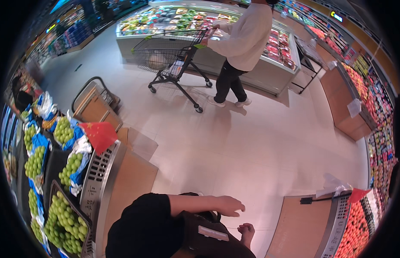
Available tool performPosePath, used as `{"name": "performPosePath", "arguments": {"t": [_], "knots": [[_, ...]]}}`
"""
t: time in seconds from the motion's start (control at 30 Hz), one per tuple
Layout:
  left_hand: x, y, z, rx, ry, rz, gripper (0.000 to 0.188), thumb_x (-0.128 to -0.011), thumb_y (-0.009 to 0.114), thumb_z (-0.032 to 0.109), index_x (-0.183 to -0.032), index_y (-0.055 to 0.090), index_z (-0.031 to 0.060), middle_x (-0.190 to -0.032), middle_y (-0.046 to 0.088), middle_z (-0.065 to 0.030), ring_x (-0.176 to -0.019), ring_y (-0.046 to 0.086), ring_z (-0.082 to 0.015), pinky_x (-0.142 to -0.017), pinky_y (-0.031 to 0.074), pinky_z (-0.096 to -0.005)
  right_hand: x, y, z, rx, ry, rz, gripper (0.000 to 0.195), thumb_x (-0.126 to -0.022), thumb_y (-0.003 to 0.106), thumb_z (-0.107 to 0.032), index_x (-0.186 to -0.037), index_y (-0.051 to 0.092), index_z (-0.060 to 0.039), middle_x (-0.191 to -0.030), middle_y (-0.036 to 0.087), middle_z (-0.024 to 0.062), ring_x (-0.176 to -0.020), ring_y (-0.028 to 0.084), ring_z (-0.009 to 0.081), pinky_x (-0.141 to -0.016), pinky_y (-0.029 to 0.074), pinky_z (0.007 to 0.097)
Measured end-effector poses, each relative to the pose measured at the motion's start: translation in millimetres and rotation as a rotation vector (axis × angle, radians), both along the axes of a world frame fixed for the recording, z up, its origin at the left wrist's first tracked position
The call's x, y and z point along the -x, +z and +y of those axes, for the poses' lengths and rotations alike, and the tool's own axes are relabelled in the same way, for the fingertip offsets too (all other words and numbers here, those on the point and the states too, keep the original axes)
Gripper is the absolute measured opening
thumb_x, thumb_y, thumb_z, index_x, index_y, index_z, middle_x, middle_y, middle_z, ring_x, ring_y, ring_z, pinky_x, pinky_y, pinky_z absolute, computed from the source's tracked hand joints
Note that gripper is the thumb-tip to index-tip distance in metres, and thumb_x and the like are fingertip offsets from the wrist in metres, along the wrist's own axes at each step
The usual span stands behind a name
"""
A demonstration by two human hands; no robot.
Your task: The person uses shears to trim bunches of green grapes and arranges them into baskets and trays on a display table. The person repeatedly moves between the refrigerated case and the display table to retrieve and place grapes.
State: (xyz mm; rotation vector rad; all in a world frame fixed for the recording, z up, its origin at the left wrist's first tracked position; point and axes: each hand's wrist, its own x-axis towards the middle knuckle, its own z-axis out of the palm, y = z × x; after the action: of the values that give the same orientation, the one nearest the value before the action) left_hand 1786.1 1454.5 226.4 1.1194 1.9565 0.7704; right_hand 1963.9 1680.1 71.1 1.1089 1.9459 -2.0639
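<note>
My left hand (231, 205) reaches out across my front from a black short sleeve (142, 219). Its fingers are slightly bent and apart, and I see nothing in it. Lower and to the right, my right hand (246, 231) hangs with loosely curled fingers; nothing shows in its grasp. Neither hand touches any goods. Under them are a dark brown garment (200, 222) with a pale rectangular tag (213, 233) on it, and the light tiled floor (219, 161). Nearest on the left is a display stand (129, 180) with green grapes (65, 222) in a dark basket.
A person (248, 35) in a white top pushes a shopping cart (174, 58) past a chilled case (261, 74) of packed produce. Boards lean on a hand truck (97, 100) at left. Small red flags (100, 135) mark the stands. Orange-red produce (353, 229) fills the right stand.
</note>
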Motion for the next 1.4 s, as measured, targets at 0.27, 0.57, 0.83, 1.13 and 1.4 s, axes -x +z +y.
{"name": "performPosePath", "arguments": {"t": [0.27,0.57,0.83,1.13,1.4], "knots": [[-150,7,-141,0.04,1.246,-0.011,0.034,-0.089,0.056,0.027,-0.116,0.058,0.0062,-0.107,0.064,-0.0128,-0.098,0.062,-0.0294,-0.084,0.049,-0.0368,110,-20,0,-0.011,0.606,0.005,0.018,-0.086,0.038,0.002,-0.092,0.055,0.0009,-0.078,0.063,0.0143,-0.062,0.063,0.0197,-0.06,0.055,0.0292],[-376,-5,-167,-0.034,1.944,-0.035,0.036,-0.086,0.062,0.023,-0.116,0.059,0.0046,-0.12,0.055,-0.0186,-0.096,0.063,-0.0285,-0.083,0.051,-0.0359,114,32,-180,0.102,1.216,0.087,0.016,-0.089,0.042,-0.001,-0.094,0.057,-0.0009,-0.085,0.064,0.0119,-0.072,0.064,0.019,-0.068,0.054,0.0297],[-472,20,-216,-0.136,2.216,0.087,0.033,-0.083,0.064,0.013,-0.115,0.059,0.0037,-0.13,0.047,-0.019,-0.099,0.062,-0.0285,-0.081,0.052,-0.0355,-18,59,-316,0.205,1.557,0.044,0.021,-0.09,0.037,0.001,-0.099,0.056,-0.0003,-0.087,0.061,0.0093,-0.078,0.061,0.0155,-0.075,0.052,0.029],[-568,51,-281,-0.242,2.346,0.317,0.023,-0.084,0.058,0.002,-0.107,0.06,-0.0003,-0.118,0.057,-0.0158,-0.105,0.058,-0.0255,-0.083,0.049,-0.0319,-85,103,-442,0.323,1.327,0.45,0.015,-0.091,0.041,0.002,-0.091,0.056,-0.0002,-0.08,0.062,0.0096,-0.07,0.061,0.0165,-0.07,0.051,0.0284],[-589,53,-296,-0.22,2.755,0.621,0.017,-0.087,0.059,0.01,-0.074,0.06,-0.0009,-0.068,0.057,-0.0057,-0.071,0.052,-0.0137,-0.065,0.04,-0.0261,-63,200,-527,0.322,1.303,0.797,0.015,-0.095,0.046,-0.008,-0.106,0.054,-0.0022,-0.097,0.061,0.0071,-0.087,0.058,0.0126,-0.075,0.049,0.027]]}}
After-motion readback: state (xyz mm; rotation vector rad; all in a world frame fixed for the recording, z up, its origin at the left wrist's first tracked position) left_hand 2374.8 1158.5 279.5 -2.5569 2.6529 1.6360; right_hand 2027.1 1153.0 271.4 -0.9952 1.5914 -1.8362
